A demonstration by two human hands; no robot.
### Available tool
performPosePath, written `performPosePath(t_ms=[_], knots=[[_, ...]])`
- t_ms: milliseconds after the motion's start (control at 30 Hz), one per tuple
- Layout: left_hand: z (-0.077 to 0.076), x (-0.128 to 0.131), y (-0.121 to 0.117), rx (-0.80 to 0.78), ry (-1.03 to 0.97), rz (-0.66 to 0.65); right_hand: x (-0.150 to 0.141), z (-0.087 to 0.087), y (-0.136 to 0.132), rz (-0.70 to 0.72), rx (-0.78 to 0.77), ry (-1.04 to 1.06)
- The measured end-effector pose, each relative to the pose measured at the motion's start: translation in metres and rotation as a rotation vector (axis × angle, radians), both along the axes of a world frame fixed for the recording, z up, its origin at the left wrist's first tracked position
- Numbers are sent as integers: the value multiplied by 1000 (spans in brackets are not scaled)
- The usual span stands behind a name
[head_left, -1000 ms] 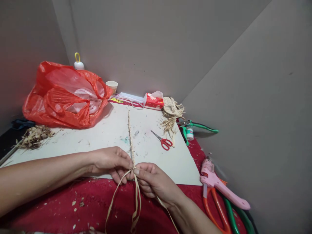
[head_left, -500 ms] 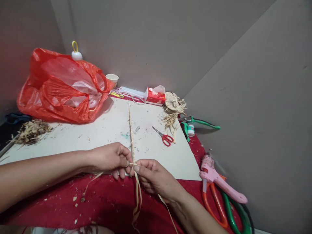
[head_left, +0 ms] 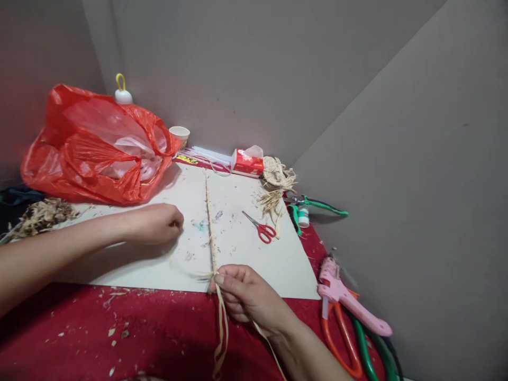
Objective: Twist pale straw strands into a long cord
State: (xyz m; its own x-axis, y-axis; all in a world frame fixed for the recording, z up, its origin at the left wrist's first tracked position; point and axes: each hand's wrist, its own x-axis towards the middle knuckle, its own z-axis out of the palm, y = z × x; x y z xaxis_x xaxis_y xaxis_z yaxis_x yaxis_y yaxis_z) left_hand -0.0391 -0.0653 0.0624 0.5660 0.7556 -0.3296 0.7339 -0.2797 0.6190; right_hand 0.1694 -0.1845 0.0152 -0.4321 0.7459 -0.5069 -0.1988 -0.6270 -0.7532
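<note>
A thin straw braid point(head_left: 210, 227) runs down the white board point(head_left: 246, 275), its loose strands point(head_left: 223, 323) hanging over the near edge. Between thumb and fingers, my right hand point(head_left: 246, 293) pinches the braid's near end. A pale strand sticks out leftward from that pinch, smeared by motion. My left hand point(head_left: 161, 223) is closed above the board, left of the braid and apart from it. Whether it has a strand in its fingers is hidden. Red-handled scissors point(head_left: 262, 228) lie on the board to the right of the braid.
A red plastic bag point(head_left: 99, 153) bulges at the back left, near a straw scrap pile point(head_left: 47, 216). Behind the board stand a paper cup point(head_left: 180, 134) and tissue pack point(head_left: 246, 164). Coiled straw braid point(head_left: 278, 172), green-handled pliers point(head_left: 321, 204) and a pink glue gun point(head_left: 345, 296) line the right.
My left hand has left the braid's end and swung up and to the left, closing. My right hand keeps its pinch. The whole view has shifted slightly.
</note>
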Motion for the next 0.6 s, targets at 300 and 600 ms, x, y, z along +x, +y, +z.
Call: performPosePath(t_ms=[300, 600], knots=[[35, 145, 37, 647, -56, -219, -1, -1, 0, 23, 47, 14], [4, 267, 81, 666, -14, -649, 6, -2, 3, 15, 77, 30]])
